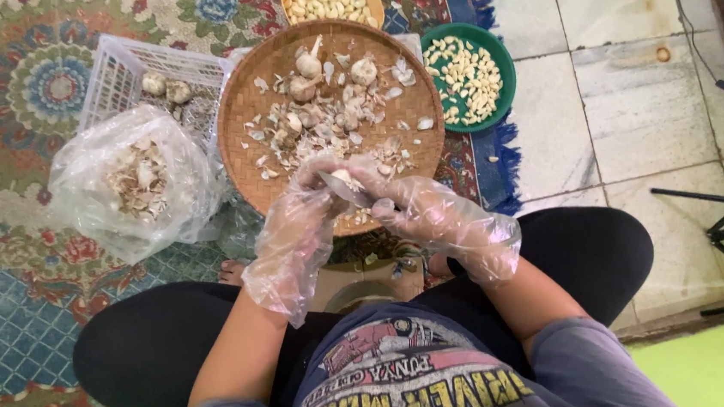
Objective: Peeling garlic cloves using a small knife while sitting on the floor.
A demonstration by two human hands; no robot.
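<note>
Gloved left hand [306,201] pinches garlic clove [345,179]; right hand [414,212] clasps knife [353,194] over woven tray [245,144]

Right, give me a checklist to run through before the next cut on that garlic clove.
1. Left hand gloved, gripping the garlic clove: ok.
2. Right hand gloved, on the knife: ok.
3. Blade clear of fingertips: cannot tell.
4. Woven tray beneath to catch skins: ok.
5. Green bowl of peeled cloves within reach: ok.
6. Unpeeled bulbs on the tray: ok.
</note>
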